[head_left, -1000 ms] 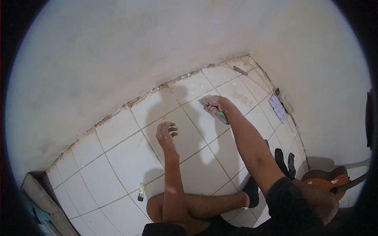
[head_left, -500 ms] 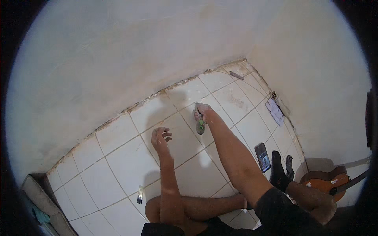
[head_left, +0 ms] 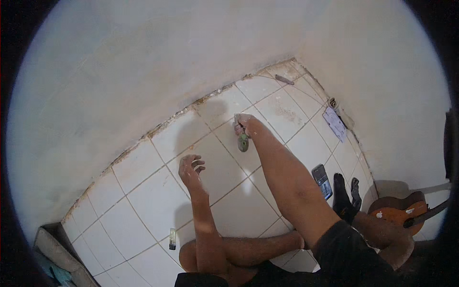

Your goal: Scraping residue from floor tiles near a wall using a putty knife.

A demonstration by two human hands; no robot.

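My right hand (head_left: pixel 245 124), dusted with white, is closed round a putty knife (head_left: pixel 243 143) with a green and grey handle. Its handle end points back toward me, and a thin strip of the metal blade shows beyond the fingers, over the white floor tiles (head_left: pixel 224 177). Most of the blade is hidden by the hand. To its left, my left hand (head_left: pixel 191 172) hovers above the tiles with fingers loosely bent and apart, holding nothing. White smears mark that hand too.
A plastered wall (head_left: pixel 143 62) meets the floor along a rough, crumbling edge. A grey tool (head_left: pixel 284 79) lies near the corner. On the right are a lilac sheet (head_left: pixel 334 124), a phone (head_left: pixel 322 182) and a small guitar (head_left: pixel 394 210). A small clear-and-black object (head_left: pixel 172 239) lies by my left knee.
The whole view has shifted slightly. Against the tiles, my right hand with the putty knife has moved a little toward the wall. The left hand keeps nearly the same pose.
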